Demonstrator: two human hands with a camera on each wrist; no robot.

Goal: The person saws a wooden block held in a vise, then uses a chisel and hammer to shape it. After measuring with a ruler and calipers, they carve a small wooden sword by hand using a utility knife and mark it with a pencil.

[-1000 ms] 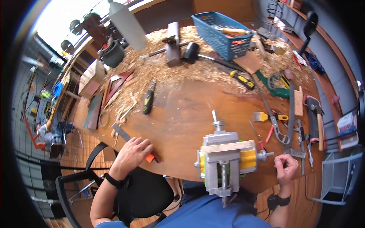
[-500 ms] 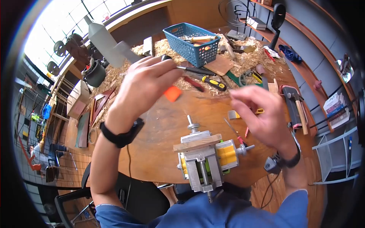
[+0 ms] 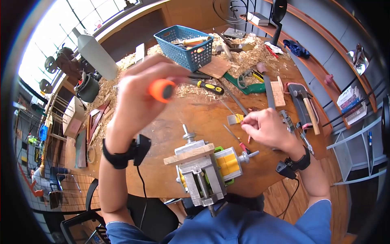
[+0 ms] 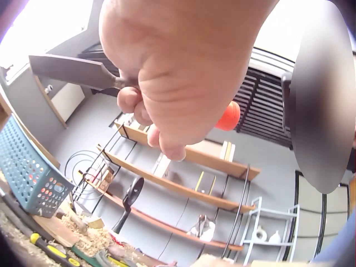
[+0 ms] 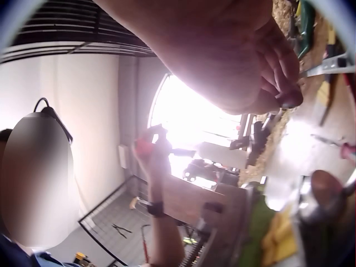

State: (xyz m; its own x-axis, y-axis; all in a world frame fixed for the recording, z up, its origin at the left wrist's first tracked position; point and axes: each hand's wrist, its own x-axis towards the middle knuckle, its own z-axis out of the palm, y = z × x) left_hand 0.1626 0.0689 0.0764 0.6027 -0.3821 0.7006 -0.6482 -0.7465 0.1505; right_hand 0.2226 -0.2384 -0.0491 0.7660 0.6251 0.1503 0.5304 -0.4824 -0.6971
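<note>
My left hand (image 3: 140, 87) is raised over the left side of the table, fingers curled round a chisel. Its orange handle end (image 3: 162, 90) faces the head camera; the flat metal blade (image 4: 72, 71) sticks out past the fingers in the left wrist view. My right hand (image 3: 268, 128) hovers over the right of the table with loosely curled fingers and nothing visible in them. Near its fingertips lies a yellow-handled brush (image 3: 235, 119). Between the arms stands a metal vise (image 3: 201, 175) with a wooden strip (image 3: 189, 153) across its jaws.
A blue basket (image 3: 183, 49) of tools stands among wood shavings at the back. A yellow-black handled tool (image 3: 211, 87), a red-handled screwdriver (image 3: 243, 147) and a hammer (image 3: 306, 107) lie about. A tall bottle (image 3: 95, 55) is at the back left, a black chair (image 3: 152, 211) below.
My left hand has lifted the chisel from the table's left edge to above the tabletop. My right hand rose from beside the vise, then came down farther forward. The head view swung right.
</note>
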